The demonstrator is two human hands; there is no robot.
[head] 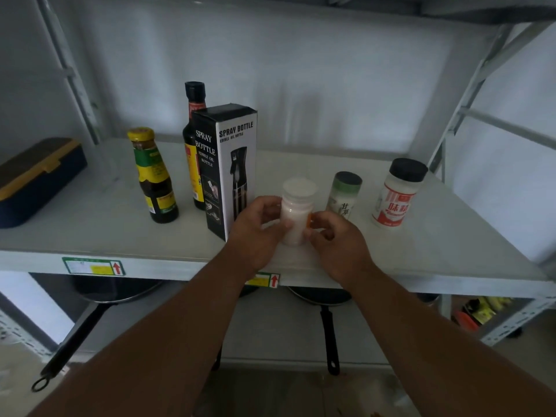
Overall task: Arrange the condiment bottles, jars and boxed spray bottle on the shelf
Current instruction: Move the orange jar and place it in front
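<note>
Both hands on white jar at front edge of shelf, centre. Left hand wraps jar's left side; right hand pinches its right side, fingertips on orange label patch.

Jar upright, long axis vertical, white lid up. Spray box touching or just beside at 10 o'clock; green-lid jar near at 2; red-label jar further at 3. Two sauce bottles at 9–10.

To do well, probably: keep base flat, slide don't tilt, turn label forward, line up with jars, avoid nudging box.
</note>
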